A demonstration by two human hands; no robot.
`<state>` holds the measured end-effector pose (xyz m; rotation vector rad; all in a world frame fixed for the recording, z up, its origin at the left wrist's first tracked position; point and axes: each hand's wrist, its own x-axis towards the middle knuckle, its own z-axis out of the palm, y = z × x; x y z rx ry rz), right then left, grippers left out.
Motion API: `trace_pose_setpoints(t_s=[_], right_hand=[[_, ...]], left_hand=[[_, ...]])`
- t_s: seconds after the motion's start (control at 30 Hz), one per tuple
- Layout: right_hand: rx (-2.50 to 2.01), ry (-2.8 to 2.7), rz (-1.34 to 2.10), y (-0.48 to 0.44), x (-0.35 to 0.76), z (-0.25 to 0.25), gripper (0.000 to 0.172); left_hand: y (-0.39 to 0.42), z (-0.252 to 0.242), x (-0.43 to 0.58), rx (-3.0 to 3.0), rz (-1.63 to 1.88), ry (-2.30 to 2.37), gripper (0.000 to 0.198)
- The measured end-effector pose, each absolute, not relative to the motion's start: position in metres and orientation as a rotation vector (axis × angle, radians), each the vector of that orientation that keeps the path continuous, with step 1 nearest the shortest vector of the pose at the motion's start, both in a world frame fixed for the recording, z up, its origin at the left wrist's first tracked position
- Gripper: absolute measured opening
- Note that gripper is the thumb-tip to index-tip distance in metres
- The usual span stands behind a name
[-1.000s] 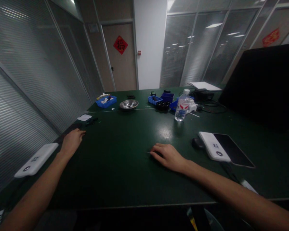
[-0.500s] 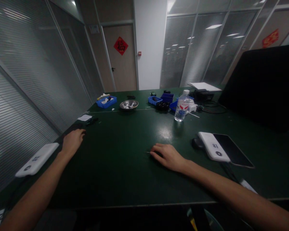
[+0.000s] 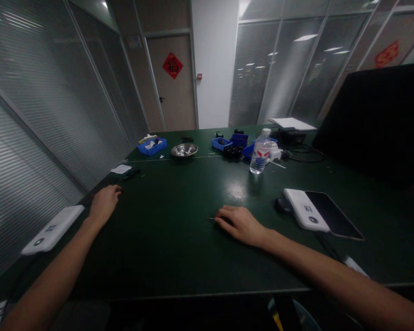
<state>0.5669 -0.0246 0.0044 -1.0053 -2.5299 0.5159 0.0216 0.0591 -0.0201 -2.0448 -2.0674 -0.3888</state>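
My right hand (image 3: 239,224) rests on the dark green table (image 3: 165,257), its fingers closed. A short, thin, pale rod like a pin (image 3: 212,218) juts out to the left from its fingertips. Farther left, my left hand (image 3: 105,201) lies near the table's left side with its fingers bent together. A small dark bit shows at those fingertips, too little to name. Beyond that hand are a small dark object (image 3: 131,174) and a piece of white paper (image 3: 121,169).
A water bottle (image 3: 261,151) stands upright behind my right hand. Right of it lie a white power bank (image 3: 305,210) and a dark tablet-like slab (image 3: 333,214). Another white power bank (image 3: 53,231) is by my left forearm. Farther back sit a metal bowl (image 3: 185,156) and blue trays (image 3: 154,149).
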Motion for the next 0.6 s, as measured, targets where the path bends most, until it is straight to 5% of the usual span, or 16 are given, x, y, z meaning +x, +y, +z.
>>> trace_pose_setpoints(t_s=[0.6], right_hand=[[-0.999,-2.536,0.493,-0.0239,0.5675,0.0028,0.028]], left_hand=[[0.0548,-0.0188,0.0238,-2.004,-0.313,-2.046,0.042]])
